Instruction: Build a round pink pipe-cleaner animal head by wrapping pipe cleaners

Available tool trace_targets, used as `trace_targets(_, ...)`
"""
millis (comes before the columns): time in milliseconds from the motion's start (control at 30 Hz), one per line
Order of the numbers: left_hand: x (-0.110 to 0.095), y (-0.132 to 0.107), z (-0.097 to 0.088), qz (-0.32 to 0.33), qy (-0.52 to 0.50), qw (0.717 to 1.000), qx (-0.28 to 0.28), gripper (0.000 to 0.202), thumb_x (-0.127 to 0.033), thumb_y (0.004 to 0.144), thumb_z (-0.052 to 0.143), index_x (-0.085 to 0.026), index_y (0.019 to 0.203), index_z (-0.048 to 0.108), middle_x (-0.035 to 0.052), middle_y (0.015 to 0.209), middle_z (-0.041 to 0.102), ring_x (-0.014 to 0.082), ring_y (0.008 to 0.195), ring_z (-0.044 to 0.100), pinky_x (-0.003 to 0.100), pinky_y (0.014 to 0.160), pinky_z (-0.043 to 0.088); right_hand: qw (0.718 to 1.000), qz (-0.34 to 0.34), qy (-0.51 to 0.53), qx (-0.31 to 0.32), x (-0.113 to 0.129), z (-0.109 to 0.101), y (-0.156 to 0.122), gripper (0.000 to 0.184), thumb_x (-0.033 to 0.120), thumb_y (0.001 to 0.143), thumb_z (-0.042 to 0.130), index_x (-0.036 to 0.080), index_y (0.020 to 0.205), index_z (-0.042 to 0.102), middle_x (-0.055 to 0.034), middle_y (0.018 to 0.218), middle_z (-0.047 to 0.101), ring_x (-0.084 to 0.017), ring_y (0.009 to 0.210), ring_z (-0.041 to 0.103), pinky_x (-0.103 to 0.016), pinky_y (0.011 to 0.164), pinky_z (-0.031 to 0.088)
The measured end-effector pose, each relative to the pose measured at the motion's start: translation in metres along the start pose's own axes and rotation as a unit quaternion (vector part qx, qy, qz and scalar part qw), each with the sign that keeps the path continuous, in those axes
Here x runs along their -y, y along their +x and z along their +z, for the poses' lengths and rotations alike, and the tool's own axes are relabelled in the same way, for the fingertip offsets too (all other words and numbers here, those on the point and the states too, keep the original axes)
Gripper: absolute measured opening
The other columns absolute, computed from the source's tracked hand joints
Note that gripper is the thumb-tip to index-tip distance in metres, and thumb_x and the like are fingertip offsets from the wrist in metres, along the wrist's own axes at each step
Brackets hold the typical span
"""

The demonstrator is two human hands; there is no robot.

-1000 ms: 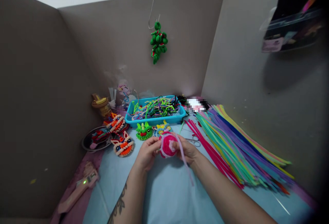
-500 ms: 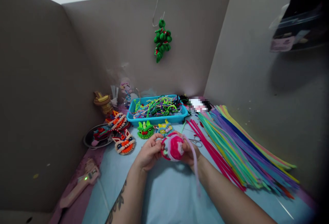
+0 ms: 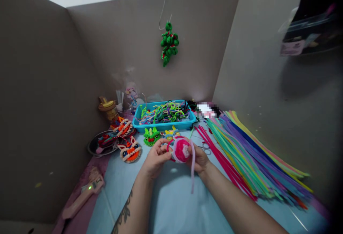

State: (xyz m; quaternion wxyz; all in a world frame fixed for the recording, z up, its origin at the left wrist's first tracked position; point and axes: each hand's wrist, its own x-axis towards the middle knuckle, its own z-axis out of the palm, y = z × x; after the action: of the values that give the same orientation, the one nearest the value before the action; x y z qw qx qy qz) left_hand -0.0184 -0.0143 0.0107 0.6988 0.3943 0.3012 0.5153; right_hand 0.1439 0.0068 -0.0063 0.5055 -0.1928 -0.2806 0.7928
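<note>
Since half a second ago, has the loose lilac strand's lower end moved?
Yes: the lilac strand now ends farther left in the view, judged against the hot-pink stems lying on the table.

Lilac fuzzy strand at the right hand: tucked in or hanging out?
Hanging out: the lilac fuzzy strand dangles below the round pink-and-lilac fuzzy piece, its lower end clear of the right hand.

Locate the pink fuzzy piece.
In the head view, the pink fuzzy piece is below centre, held between the left hand and right hand, nearer than the blue tray.
</note>
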Motion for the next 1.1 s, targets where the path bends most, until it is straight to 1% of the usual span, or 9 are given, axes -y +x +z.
trace_targets(133, 0.002, 0.003, -0.001, 0.020, -0.006, 0.999, -0.045, 0.053, -0.024, 0.058, 0.081, -0.019, 0.101, 0.051, -0.0017, 0.072, 0.065, 0.0102, 0.057, 0.059, 0.023, 0.059, 0.046, 1.000, -0.001, 0.021, 0.000, -0.002, -0.001, 0.001, 0.057, 0.036, 0.045, 0.084, 0.021, 0.095, 0.063, -0.0028, 0.084, 0.066, -0.018, 0.071, 0.062, -0.033, 0.073, 0.051)
trace_targets(267, 0.005, 0.006, 0.002, 0.050, 0.004, 0.995, -0.082, 0.050, -0.023, 0.060, 0.079, -0.020, 0.099, 0.047, -0.0071, 0.060, 0.060, 0.0048, 0.044, 0.048, 0.016, 0.045, 0.034, 1.000, -0.026, -0.004, -0.001, -0.002, -0.001, 0.002, 0.052, 0.037, 0.048, 0.082, 0.023, 0.095, 0.062, -0.0014, 0.082, 0.065, -0.017, 0.071, 0.061, -0.031, 0.071, 0.051)
trace_targets(400, 0.008, 0.009, 0.006, 0.054, 0.018, 0.992, -0.112, 0.050, -0.026, 0.061, 0.078, -0.022, 0.095, 0.042, -0.0107, 0.053, 0.054, 0.0039, 0.039, 0.042, 0.014, 0.040, 0.028, 0.999, -0.030, -0.017, -0.009, -0.003, -0.002, 0.002, 0.054, 0.036, 0.049, 0.082, 0.023, 0.097, 0.062, -0.0011, 0.082, 0.065, -0.016, 0.069, 0.060, -0.031, 0.071, 0.051)
trace_targets(533, 0.011, 0.010, 0.006, 0.047, 0.024, 0.990, -0.132, 0.052, -0.027, 0.059, 0.079, -0.022, 0.093, 0.040, -0.0121, 0.048, 0.051, 0.0047, 0.038, 0.042, 0.015, 0.040, 0.030, 1.000, -0.021, 0.009, -0.001, -0.003, -0.003, 0.003, 0.057, 0.035, 0.047, 0.084, 0.022, 0.099, 0.062, -0.0017, 0.085, 0.067, -0.017, 0.072, 0.061, -0.031, 0.071, 0.051)
trace_targets(667, 0.009, 0.008, 0.004, 0.034, 0.014, 0.993, -0.116, 0.055, -0.027, 0.061, 0.079, -0.020, 0.102, 0.043, -0.0105, 0.050, 0.053, 0.0052, 0.041, 0.045, 0.016, 0.044, 0.034, 0.998, -0.020, 0.050, 0.015, -0.003, -0.004, 0.004, 0.055, 0.028, 0.048, 0.085, 0.020, 0.099, 0.064, -0.0008, 0.083, 0.068, -0.014, 0.069, 0.062, -0.026, 0.068, 0.052)
trace_targets(767, 0.003, 0.006, 0.003, 0.026, -0.001, 0.995, -0.096, 0.067, -0.025, 0.060, 0.080, -0.018, 0.116, 0.043, -0.0059, 0.061, 0.059, 0.0052, 0.046, 0.048, 0.016, 0.046, 0.034, 0.996, -0.023, 0.078, 0.036, -0.002, -0.004, 0.006, 0.053, 0.028, 0.050, 0.085, 0.019, 0.098, 0.064, -0.0015, 0.083, 0.069, -0.014, 0.070, 0.064, -0.026, 0.070, 0.053)
trace_targets(833, 0.001, 0.005, 0.003, 0.032, -0.002, 0.995, -0.096, 0.073, -0.024, 0.058, 0.081, -0.019, 0.120, 0.042, -0.0030, 0.071, 0.063, 0.0049, 0.048, 0.050, 0.016, 0.045, 0.033, 0.994, -0.022, 0.091, 0.049, -0.003, -0.004, 0.006, 0.049, 0.027, 0.053, 0.085, 0.018, 0.097, 0.065, -0.0022, 0.084, 0.070, -0.015, 0.071, 0.064, -0.026, 0.070, 0.054)
trace_targets(967, 0.003, 0.008, 0.002, 0.074, 0.035, 0.990, -0.117, 0.069, -0.024, 0.060, 0.080, -0.019, 0.116, 0.042, -0.0067, 0.063, 0.059, 0.0039, 0.044, 0.045, 0.016, 0.043, 0.031, 0.993, -0.025, 0.097, 0.056, -0.005, -0.004, 0.006, 0.045, 0.024, 0.055, 0.084, 0.018, 0.096, 0.066, -0.0019, 0.081, 0.070, -0.014, 0.069, 0.064, -0.025, 0.068, 0.054)
trace_targets(1100, 0.009, 0.012, 0.002, 0.085, 0.042, 0.984, -0.153, 0.063, -0.027, 0.061, 0.080, -0.020, 0.110, 0.041, -0.0071, 0.062, 0.059, 0.0076, 0.049, 0.052, 0.019, 0.050, 0.041, 0.995, -0.030, 0.077, 0.057, -0.004, -0.006, 0.006, 0.052, 0.024, 0.053, 0.085, 0.018, 0.100, 0.063, -0.0028, 0.087, 0.070, -0.014, 0.073, 0.064, -0.025, 0.070, 0.054)
